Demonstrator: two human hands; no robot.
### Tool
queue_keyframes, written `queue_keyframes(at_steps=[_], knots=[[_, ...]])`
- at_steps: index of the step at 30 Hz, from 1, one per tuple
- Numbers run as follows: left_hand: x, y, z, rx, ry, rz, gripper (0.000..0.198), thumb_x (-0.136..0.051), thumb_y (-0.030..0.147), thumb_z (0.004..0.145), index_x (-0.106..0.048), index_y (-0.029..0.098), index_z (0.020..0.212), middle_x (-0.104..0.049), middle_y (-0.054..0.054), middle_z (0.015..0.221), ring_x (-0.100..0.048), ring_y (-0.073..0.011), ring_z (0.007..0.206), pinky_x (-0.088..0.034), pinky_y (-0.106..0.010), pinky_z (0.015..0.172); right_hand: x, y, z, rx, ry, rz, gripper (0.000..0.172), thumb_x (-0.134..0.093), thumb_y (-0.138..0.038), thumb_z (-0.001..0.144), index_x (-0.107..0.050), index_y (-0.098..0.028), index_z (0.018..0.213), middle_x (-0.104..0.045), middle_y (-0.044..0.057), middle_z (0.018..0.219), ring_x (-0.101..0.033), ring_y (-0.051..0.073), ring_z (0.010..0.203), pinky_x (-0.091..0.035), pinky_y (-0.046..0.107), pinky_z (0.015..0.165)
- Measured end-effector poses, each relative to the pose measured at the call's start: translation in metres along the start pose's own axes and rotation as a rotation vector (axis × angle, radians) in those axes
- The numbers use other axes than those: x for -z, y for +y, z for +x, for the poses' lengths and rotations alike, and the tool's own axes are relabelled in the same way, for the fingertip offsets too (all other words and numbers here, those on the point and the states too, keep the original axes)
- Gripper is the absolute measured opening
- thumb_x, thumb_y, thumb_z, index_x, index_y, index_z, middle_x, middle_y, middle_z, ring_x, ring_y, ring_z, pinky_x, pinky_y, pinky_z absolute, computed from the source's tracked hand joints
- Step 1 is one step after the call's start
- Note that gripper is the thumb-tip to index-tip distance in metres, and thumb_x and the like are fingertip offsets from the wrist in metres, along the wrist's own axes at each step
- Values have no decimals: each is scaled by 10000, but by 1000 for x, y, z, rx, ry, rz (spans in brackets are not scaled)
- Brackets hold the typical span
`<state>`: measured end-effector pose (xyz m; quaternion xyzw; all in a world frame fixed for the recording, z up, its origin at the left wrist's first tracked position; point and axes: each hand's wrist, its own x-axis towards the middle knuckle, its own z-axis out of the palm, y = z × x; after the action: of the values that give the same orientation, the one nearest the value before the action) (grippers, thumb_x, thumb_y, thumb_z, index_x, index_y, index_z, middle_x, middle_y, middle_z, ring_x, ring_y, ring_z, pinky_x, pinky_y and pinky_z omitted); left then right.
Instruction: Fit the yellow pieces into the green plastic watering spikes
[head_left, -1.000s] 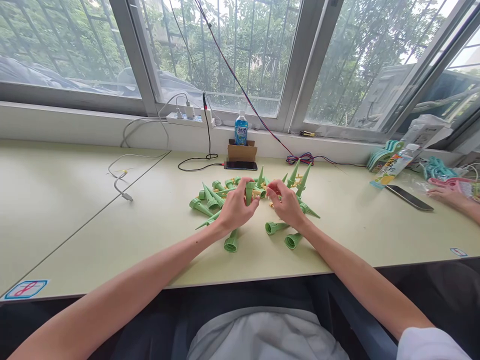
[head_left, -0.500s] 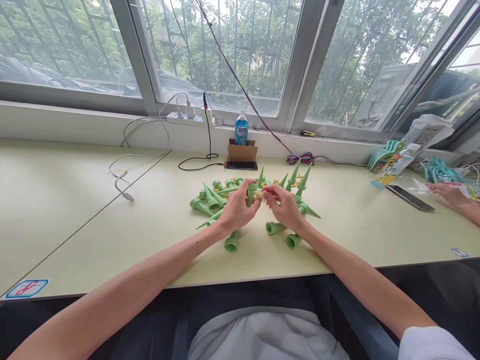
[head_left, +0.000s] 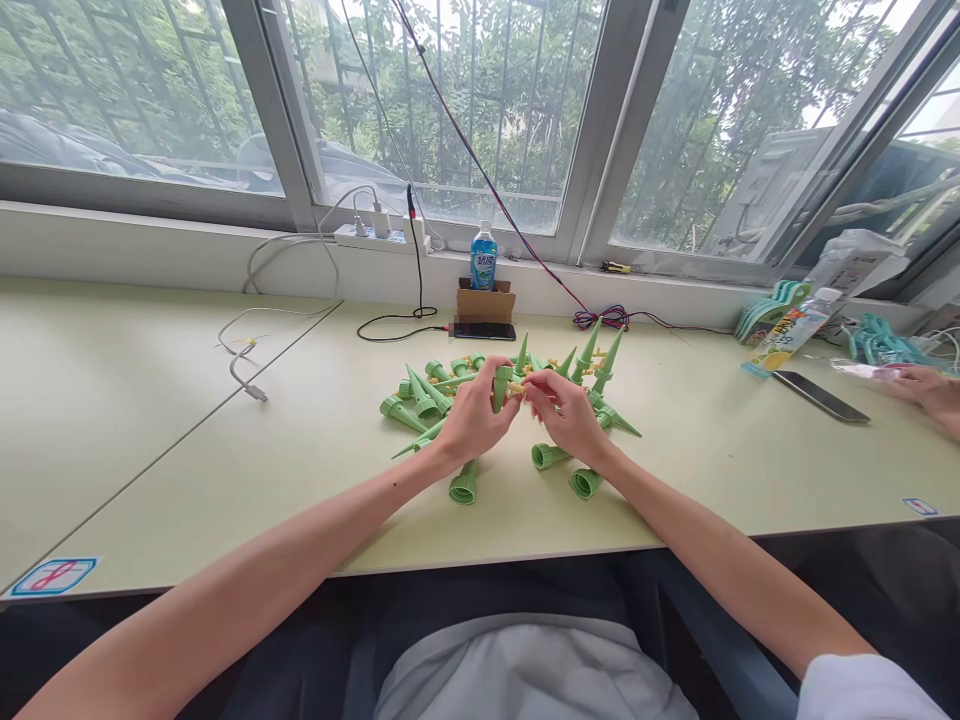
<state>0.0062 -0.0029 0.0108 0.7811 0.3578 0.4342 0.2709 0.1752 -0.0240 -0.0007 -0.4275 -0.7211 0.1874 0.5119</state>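
My left hand point(head_left: 480, 412) is closed round a green plastic watering spike point(head_left: 501, 388), its wide threaded end up. A small yellow valve point(head_left: 516, 388) sticks out of the spike's side toward the right. The fingertips of my right hand point(head_left: 564, 408) pinch the valve's outer end. More green spikes point(head_left: 424, 398) lie in a heap behind and to the left of my hands. Several others point(head_left: 606, 362) stand point up at the right, with yellow valves among them. Loose spikes lie nearer me, one point(head_left: 463, 484) below my left wrist and one point(head_left: 585, 482) by my right wrist.
Behind the heap are a phone point(head_left: 481, 331), a cardboard box point(head_left: 486, 302) and a blue bottle point(head_left: 484, 258). A cable bundle point(head_left: 601, 317) lies at the back. At right are another phone point(head_left: 820, 396), a drink bottle point(head_left: 795, 330) and another person's hand point(head_left: 926, 392).
My hands hold almost the same pose, with the spike and valve between them. At the far right, the other person's hand has shifted right with a clear plastic packet.
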Motion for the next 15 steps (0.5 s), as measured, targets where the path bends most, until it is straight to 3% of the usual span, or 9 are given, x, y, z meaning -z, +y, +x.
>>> queue_keyframes(at_steps=[15], knots=[[-1,-2,0,20,-5,-4,355,-570,333,866,-470,233,1192,-653,25,714,-548,-138,527,-418,-255,553,0,0,-2,7,-18,7,270,-483,-452,979,-593,-206,967,-603,9,743,-547,124,584,-472,268,585]])
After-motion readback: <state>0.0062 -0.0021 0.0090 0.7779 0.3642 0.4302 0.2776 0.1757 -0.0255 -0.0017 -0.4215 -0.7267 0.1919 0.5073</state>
